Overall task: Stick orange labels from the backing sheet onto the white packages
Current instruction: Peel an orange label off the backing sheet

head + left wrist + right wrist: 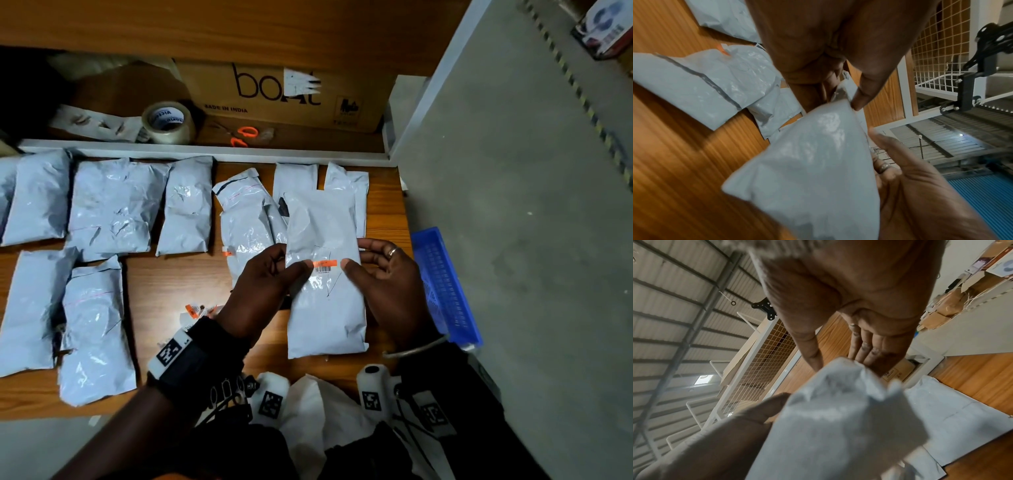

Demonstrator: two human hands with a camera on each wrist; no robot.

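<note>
Crinkly white package [325, 308], orange label [325, 263]

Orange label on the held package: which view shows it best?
Head view: the orange label faces the camera, between both thumbs on the package. Both wrist views show only the package's plain side, no label.

A long white package [325, 274] is lifted above the wooden table, held at both sides. An orange label [324, 263] sits flat across its middle, with a small barcode just under it. More white packages [113, 205] lie flat on the table in rows. One package [246, 233] has an orange label [226, 253] at its left edge. The backing sheet [197, 311] with orange labels lies on the table, partly hidden.
</note>
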